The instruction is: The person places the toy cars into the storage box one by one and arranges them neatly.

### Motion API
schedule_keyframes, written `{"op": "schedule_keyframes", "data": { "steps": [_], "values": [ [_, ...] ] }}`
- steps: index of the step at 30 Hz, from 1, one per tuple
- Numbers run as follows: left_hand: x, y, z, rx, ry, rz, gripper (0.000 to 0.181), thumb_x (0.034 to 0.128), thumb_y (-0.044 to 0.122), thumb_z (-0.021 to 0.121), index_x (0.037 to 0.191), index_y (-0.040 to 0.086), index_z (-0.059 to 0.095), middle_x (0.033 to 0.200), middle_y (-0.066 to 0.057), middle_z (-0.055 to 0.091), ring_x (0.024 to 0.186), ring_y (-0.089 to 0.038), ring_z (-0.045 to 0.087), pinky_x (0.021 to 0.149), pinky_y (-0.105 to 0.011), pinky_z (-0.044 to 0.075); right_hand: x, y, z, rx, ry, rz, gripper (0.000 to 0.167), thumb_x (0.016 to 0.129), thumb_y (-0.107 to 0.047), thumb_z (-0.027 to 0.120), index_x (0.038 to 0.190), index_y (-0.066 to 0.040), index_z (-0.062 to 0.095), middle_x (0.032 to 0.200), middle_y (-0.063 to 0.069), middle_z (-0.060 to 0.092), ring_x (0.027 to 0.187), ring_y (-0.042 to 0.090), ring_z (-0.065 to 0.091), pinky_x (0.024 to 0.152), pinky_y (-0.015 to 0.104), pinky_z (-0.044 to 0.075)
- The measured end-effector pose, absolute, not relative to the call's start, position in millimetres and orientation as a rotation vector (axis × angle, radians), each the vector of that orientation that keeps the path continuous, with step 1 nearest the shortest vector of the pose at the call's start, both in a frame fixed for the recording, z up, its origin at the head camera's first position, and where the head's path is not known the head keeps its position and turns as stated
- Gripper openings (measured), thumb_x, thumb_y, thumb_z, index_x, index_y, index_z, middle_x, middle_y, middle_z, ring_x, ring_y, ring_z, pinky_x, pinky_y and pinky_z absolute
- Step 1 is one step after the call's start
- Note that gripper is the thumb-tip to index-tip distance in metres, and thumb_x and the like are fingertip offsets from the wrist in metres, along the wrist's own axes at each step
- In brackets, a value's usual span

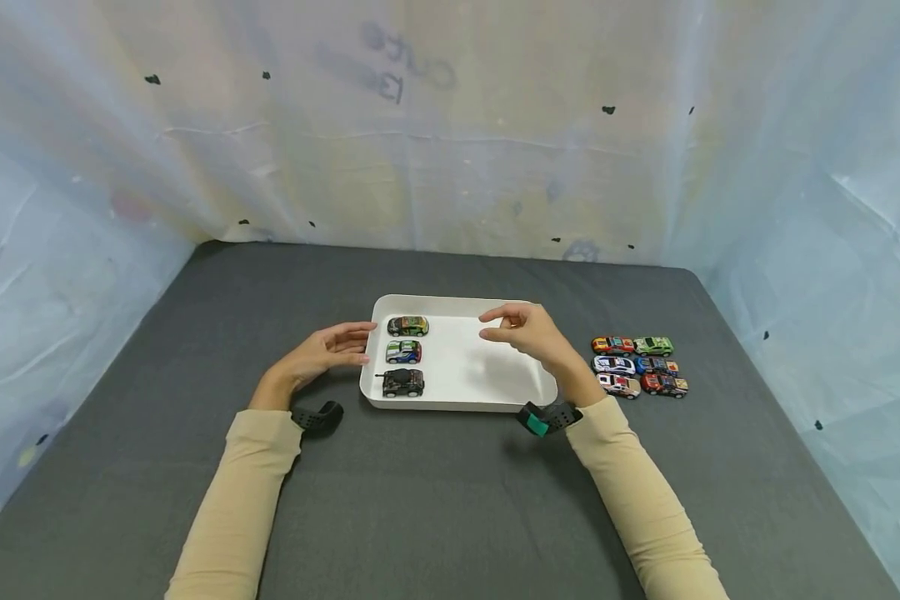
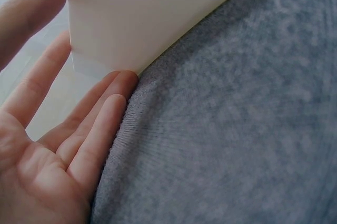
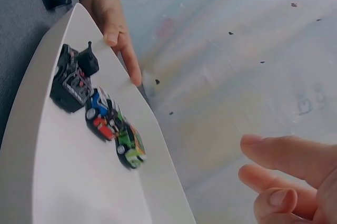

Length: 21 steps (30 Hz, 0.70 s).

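Note:
A white tray (image 1: pixel 457 358) lies on the grey cloth, with three toy cars in a column along its left side. At the back of that column is a green-and-black car (image 1: pixel 408 326), then a blue, white and green car (image 1: pixel 403 352), and in front a black toy vehicle (image 1: pixel 402 382) with a thin projecting piece. My left hand (image 1: pixel 328 350) touches the tray's left wall with fairly straight fingers (image 2: pixel 97 145). Over the tray's right part hovers my right hand (image 1: pixel 528 333), thumb and index finger apart, nothing between them. Its fingers also show in the right wrist view, away from the cars.
Right of the tray, several more toy cars stand close together in two columns, among them a light green car (image 1: pixel 653 346) and a white car (image 1: pixel 613 365). Pale sheeting (image 1: pixel 450 167) hangs behind and beside the grey-covered table (image 1: pixel 435 500).

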State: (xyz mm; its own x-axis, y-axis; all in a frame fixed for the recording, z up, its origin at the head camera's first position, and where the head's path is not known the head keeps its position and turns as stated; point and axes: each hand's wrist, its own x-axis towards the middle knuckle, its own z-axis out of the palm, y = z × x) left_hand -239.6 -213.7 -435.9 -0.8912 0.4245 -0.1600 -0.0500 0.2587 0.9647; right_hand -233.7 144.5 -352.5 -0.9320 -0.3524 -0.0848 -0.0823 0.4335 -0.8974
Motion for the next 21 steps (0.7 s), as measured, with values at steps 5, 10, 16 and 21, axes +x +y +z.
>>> {"op": "schedule_keyframes", "data": {
  "steps": [5, 10, 16, 21],
  "values": [
    [-240, -211, -435, 0.346, 2.151, 1.668, 0.072, 0.0861, 0.019, 0.073, 0.148, 0.011, 0.038, 0.152, -0.018, 0.039, 0.14, -0.035, 0.04, 0.114, -0.042, 0.042, -228, 165, -351, -0.389, 2.464, -1.489, 0.038, 0.088, -0.014, 0.07, 0.12, 0.005, 0.063, 0.057, -0.012, 0.049, 0.046, 0.005, 0.028, 0.047, 0.02, 0.026],
    [-240, -211, -435, 0.338, 2.149, 1.666, 0.072, 0.0864, 0.018, 0.073, 0.148, 0.01, 0.037, 0.153, -0.019, 0.037, 0.141, -0.036, 0.039, 0.116, -0.046, 0.039, -223, 184, -353, -0.368, 2.5, -1.484, 0.037, 0.089, -0.014, 0.069, 0.119, 0.006, 0.063, 0.057, -0.013, 0.049, 0.052, 0.005, 0.034, 0.051, 0.021, 0.031],
    [-240, -212, -436, 0.332, 2.165, 1.651, 0.072, 0.0866, 0.019, 0.073, 0.149, 0.01, 0.036, 0.153, -0.019, 0.037, 0.141, -0.036, 0.039, 0.116, -0.049, 0.038, -215, 208, -354, -0.361, 2.541, -1.47, 0.037, 0.09, -0.017, 0.068, 0.12, 0.004, 0.063, 0.059, -0.009, 0.05, 0.055, 0.004, 0.036, 0.058, 0.023, 0.036],
    [-240, -213, -437, 0.349, 2.164, 1.655, 0.075, 0.0848, 0.023, 0.075, 0.148, 0.011, 0.037, 0.153, -0.018, 0.038, 0.141, -0.035, 0.039, 0.116, -0.049, 0.038, -212, 232, -356, -0.365, 2.556, -1.461, 0.039, 0.091, -0.019, 0.067, 0.122, 0.004, 0.061, 0.06, -0.013, 0.052, 0.053, 0.004, 0.035, 0.053, 0.026, 0.033]
  ]
}}
